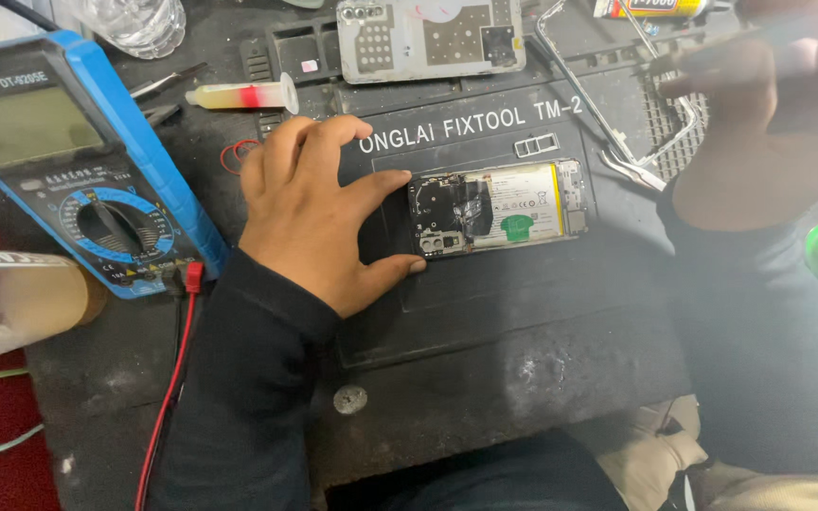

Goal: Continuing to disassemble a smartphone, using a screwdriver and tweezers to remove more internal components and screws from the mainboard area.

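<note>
The opened phone [496, 208] lies flat on the dark mat [485, 312] in the middle of the desk [106, 378], back cover off, with its battery [523, 203] and shielded board exposed. The left hand [319, 213] steadies it at the camera end: thumb and forefinger bracket the short edge, touching the frame without lifting it, so that grip is a loose pinch on the phone. The right hand [759, 66] is raised at the upper right, blurred; it seems closed round a thin tool, but I cannot tell for sure. The phone looks light, stiff and thin, likely slippery along its metal rim, and fragile where the battery and flex cables lie bare. It is best held by the long side edges, never pressing on the battery. A blue multimeter [87, 161] sits to the left, tweezers [631, 170] just beyond the phone's far end.
</note>
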